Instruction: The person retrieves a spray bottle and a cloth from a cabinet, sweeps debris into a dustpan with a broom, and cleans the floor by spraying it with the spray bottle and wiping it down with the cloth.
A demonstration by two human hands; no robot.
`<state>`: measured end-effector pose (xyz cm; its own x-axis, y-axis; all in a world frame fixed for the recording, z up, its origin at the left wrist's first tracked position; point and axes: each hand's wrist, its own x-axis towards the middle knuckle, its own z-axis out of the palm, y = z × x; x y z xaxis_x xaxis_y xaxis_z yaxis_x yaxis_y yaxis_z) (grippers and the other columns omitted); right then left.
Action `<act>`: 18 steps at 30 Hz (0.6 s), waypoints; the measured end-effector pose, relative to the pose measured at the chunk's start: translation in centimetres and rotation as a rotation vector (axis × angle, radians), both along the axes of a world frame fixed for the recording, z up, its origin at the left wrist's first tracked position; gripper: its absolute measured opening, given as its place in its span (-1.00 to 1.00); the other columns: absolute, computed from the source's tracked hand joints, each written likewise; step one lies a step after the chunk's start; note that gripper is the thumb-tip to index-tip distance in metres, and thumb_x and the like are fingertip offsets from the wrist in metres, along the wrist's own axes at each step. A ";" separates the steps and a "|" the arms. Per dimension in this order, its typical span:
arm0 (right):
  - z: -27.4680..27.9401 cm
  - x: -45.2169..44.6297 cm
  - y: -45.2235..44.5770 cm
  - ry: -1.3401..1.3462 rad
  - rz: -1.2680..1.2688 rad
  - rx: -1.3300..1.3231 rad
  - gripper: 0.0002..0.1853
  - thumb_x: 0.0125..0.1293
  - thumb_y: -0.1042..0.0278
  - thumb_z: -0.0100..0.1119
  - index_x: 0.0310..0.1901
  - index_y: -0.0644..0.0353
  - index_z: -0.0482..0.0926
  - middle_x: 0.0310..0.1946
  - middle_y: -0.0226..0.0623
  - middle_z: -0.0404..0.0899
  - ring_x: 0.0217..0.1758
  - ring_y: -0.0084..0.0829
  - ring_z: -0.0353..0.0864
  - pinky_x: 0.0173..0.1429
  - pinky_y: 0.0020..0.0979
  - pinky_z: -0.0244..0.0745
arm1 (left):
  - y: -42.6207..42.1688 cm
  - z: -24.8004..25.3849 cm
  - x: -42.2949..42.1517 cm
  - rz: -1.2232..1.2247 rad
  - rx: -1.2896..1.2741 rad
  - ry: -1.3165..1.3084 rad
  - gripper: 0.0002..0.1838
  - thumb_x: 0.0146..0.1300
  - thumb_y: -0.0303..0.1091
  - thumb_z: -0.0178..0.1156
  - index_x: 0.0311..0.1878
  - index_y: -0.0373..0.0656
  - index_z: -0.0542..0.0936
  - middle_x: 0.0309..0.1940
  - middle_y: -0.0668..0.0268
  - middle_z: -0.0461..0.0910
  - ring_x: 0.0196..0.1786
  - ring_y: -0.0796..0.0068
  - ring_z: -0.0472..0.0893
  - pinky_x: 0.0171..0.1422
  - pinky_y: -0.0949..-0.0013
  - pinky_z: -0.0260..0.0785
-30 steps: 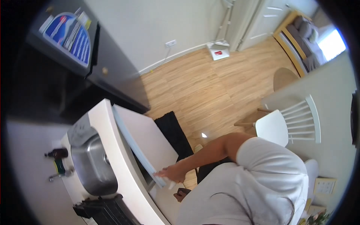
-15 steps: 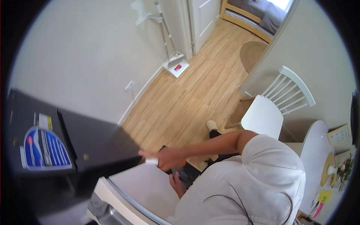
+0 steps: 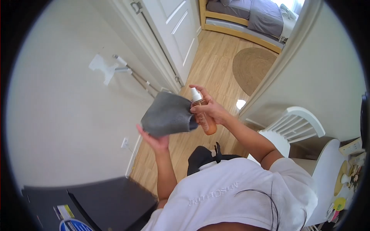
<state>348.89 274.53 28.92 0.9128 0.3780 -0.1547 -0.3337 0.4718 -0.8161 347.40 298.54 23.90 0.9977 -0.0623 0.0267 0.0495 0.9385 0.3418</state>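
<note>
Right hand [image 3: 210, 109]: spray bottle [image 3: 209, 128], lettering [image 3: 203, 120] illegible; left hand [image 3: 157, 142]: grey cloth [image 3: 163, 114].

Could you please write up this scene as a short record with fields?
Left hand: left hand holding the gray cloth at its lower edge
Right hand: right hand gripping the spray bottle
Bottle: white top, orange contents, tilted, beside the cloth
Floor: wood, with a round woven rug
Seating: white spindle-back chair, right side of the view
Beyond the doorway: bed with gray bedding
</note>
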 end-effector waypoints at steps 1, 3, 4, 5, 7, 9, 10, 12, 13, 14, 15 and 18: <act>0.1 2.3 -1.4 -0.005 -0.016 -0.004 -0.12 0.07 0.63 0.20 0.36 -0.34 0.08 -0.42 -0.34 0.45 -0.54 -0.45 0.56 -0.52 -0.38 0.50 | -2.8 0.6 3.4 -0.068 -0.006 0.065 -0.45 0.35 0.04 0.02 0.18 -0.23 0.41 0.18 0.18 0.46 0.22 0.20 0.44 0.34 0.05 0.22; -0.6 6.4 -4.4 0.078 -0.050 0.199 -0.12 0.06 0.65 0.15 0.37 -0.31 0.04 -0.44 -0.29 0.47 -0.63 -0.44 0.53 -0.61 -0.36 0.48 | -7.7 0.4 10.0 -0.163 -0.018 0.129 -0.45 0.34 0.04 0.05 0.18 -0.23 0.42 0.17 0.19 0.47 0.22 0.21 0.45 0.33 0.07 0.24; -0.8 8.5 -5.6 0.081 -0.075 0.199 -0.12 0.06 0.65 0.15 0.37 -0.31 0.04 -0.44 -0.29 0.47 -0.63 -0.44 0.53 -0.61 -0.36 0.48 | -9.6 -0.1 13.5 -0.233 0.148 0.146 -0.43 0.32 0.05 0.08 0.19 -0.22 0.41 0.17 0.21 0.47 0.21 0.23 0.45 0.31 0.09 0.26; -1.0 10.8 -7.0 0.073 -0.107 0.216 -0.13 0.04 0.67 0.15 0.35 -0.29 0.08 -0.43 -0.28 0.48 -0.64 -0.42 0.53 -0.59 -0.37 0.48 | -11.3 -0.8 16.9 -0.303 0.311 0.153 -0.42 0.31 0.05 0.11 0.20 -0.21 0.40 0.16 0.22 0.47 0.20 0.25 0.46 0.30 0.12 0.28; -1.1 15.5 -9.6 0.056 -0.163 0.226 -0.13 0.02 0.68 0.15 0.33 -0.28 0.11 -0.42 -0.28 0.48 -0.65 -0.40 0.52 -0.56 -0.38 0.48 | -15.1 0.2 22.8 -0.383 0.360 0.163 -0.41 0.30 0.06 0.12 0.21 -0.20 0.38 0.15 0.24 0.47 0.19 0.28 0.46 0.29 0.15 0.29; -2.7 20.6 -11.6 0.002 -0.301 -0.023 -0.19 0.02 0.64 0.15 0.31 -0.23 0.14 -0.43 -0.29 0.47 -0.62 -0.43 0.52 -0.53 -0.42 0.48 | -18.4 -0.1 29.1 -0.506 0.392 0.136 -0.36 0.29 0.14 0.09 0.22 -0.19 0.36 0.14 0.25 0.46 0.19 0.34 0.46 0.30 0.21 0.28; -3.3 22.4 -12.2 0.003 -0.331 -0.016 -0.19 0.02 0.64 0.15 0.31 -0.23 0.14 -0.43 -0.29 0.47 -0.62 -0.43 0.52 -0.53 -0.42 0.48 | -19.8 -0.3 31.3 -0.535 0.402 0.132 -0.36 0.29 0.14 0.09 0.22 -0.19 0.36 0.14 0.25 0.46 0.19 0.34 0.46 0.30 0.21 0.28; -3.0 27.8 -14.1 -0.215 -0.443 -0.447 -0.25 0.02 0.59 0.17 0.27 -0.18 0.19 -0.44 -0.32 0.46 -0.58 -0.48 0.50 -0.49 -0.49 0.45 | -23.6 0.1 37.5 -0.573 0.400 0.109 -0.31 0.28 0.23 0.02 0.21 -0.19 0.36 0.16 0.24 0.45 0.20 0.35 0.44 0.33 0.22 0.25; -3.0 30.3 -14.8 -0.289 -0.520 -0.614 -0.32 0.00 0.54 0.18 0.22 -0.12 0.25 -0.45 -0.31 0.44 -0.53 -0.46 0.47 -0.41 -0.47 0.42 | -25.1 0.3 40.4 -0.657 0.405 0.087 -0.26 0.27 0.31 -0.04 0.21 -0.19 0.36 0.16 0.25 0.44 0.20 0.34 0.43 0.35 0.22 0.22; -2.7 32.6 -16.2 -0.273 -0.538 -0.628 -0.32 0.00 0.54 0.18 0.22 -0.12 0.25 -0.45 -0.31 0.44 -0.53 -0.46 0.47 -0.41 -0.47 0.42 | -27.0 0.6 43.2 -0.682 0.395 0.091 -0.26 0.27 0.31 -0.04 0.21 -0.19 0.36 0.16 0.25 0.44 0.20 0.34 0.43 0.35 0.22 0.22; -2.6 34.8 -17.5 -0.283 -0.569 -0.768 -0.34 0.01 0.54 0.16 0.20 -0.10 0.26 -0.48 -0.35 0.44 -0.50 -0.46 0.44 -0.36 -0.44 0.39 | -28.7 0.6 45.7 -0.707 0.406 0.090 -0.25 0.26 0.32 -0.04 0.20 -0.19 0.37 0.15 0.25 0.45 0.20 0.34 0.44 0.35 0.22 0.22; -3.4 40.2 -21.3 -0.275 -0.643 -0.949 -0.42 0.02 0.52 0.13 0.14 -0.04 0.28 -0.56 -0.36 0.41 -0.49 -0.42 0.39 -0.29 -0.37 0.35 | -33.7 -0.3 52.2 -0.764 0.439 0.130 -0.24 0.23 0.35 -0.03 0.17 -0.19 0.39 0.12 0.25 0.47 0.19 0.35 0.44 0.34 0.21 0.23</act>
<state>389.10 253.23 25.49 0.9400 -0.3244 0.1056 -0.0141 -0.3462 -0.9381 399.60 264.86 23.56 0.6727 -0.6902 -0.2665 0.6717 0.4188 0.6111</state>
